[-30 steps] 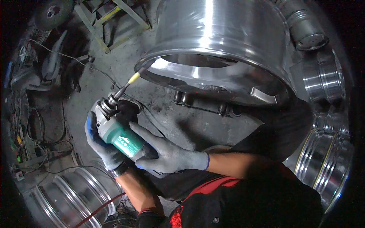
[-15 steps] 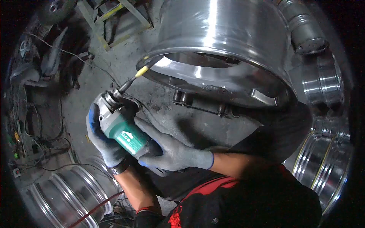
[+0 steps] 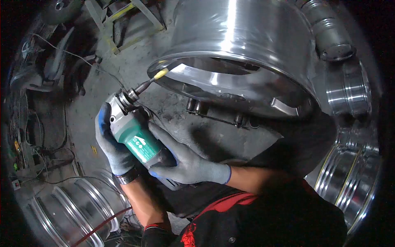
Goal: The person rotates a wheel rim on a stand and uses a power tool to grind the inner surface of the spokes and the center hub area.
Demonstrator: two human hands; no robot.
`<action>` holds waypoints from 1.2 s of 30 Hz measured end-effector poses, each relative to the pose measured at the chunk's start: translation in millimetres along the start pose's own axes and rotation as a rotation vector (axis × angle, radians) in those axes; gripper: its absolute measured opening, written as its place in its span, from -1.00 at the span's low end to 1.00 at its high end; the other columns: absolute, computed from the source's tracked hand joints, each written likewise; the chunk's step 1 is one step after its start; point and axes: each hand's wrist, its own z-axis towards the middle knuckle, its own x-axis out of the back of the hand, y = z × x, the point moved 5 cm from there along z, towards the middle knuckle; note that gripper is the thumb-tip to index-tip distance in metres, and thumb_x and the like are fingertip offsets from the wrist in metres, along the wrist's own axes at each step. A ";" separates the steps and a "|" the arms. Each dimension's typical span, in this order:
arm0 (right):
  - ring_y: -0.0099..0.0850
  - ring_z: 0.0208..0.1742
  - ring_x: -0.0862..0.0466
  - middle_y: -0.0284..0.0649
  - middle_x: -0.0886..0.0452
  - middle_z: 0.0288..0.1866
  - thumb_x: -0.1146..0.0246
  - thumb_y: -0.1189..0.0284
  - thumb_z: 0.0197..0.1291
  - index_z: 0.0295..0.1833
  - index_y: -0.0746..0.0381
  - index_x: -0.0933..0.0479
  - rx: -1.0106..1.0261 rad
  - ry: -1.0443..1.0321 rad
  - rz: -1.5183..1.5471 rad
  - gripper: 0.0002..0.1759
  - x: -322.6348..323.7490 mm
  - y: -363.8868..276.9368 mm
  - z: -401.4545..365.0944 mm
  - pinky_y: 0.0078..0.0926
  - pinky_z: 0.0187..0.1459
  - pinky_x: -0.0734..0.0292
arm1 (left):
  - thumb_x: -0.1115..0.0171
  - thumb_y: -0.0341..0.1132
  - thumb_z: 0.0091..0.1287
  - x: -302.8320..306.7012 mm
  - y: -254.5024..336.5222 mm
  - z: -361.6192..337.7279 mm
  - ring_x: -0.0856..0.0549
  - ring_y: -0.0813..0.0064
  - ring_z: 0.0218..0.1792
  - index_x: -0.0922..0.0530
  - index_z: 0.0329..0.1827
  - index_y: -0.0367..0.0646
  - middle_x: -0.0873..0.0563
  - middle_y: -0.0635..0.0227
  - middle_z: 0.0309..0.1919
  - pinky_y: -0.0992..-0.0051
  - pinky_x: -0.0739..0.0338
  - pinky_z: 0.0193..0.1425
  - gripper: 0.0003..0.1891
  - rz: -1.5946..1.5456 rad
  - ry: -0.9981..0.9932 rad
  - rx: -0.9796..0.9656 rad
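Note:
Both my gloved hands are wrapped around a green angle grinder (image 3: 142, 144) with a silver head. My left hand (image 3: 111, 144), in a grey glove with blue palm, grips the head end from the left side. My right hand (image 3: 187, 162) closes round the rear body, its fingers partly hidden beneath. From the head a dark shaft with a yellow tip (image 3: 161, 73) points up and right, the tip right at the near left edge of a large polished metal wheel rim (image 3: 247, 37). The rim lies on its side, its open end toward me.
Rollers on a bar (image 3: 214, 117) sit under the rim. More metal wheel rims (image 3: 74, 210) lie at lower left, and others (image 3: 349, 88) line the right side. A metal frame (image 3: 109, 33) stands at the back. Cables (image 3: 66, 179) run over the floor at left.
The grinder has shifted slightly right and up with both hands still on it. Its yellow tip has moved a little to the right along the rim's edge.

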 end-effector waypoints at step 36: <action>-0.03 0.68 -0.32 0.25 -0.23 0.69 -0.50 0.36 0.31 0.81 0.30 0.15 0.034 -0.052 0.151 0.19 -8.0 -1.7 2.6 -0.19 0.62 -0.24 | -0.02 -0.05 0.64 13.1 2.8 -9.1 -0.82 0.18 0.05 -0.60 0.33 -0.42 -0.79 0.01 0.10 0.20 -0.75 0.19 -0.45 -0.108 -0.079 0.046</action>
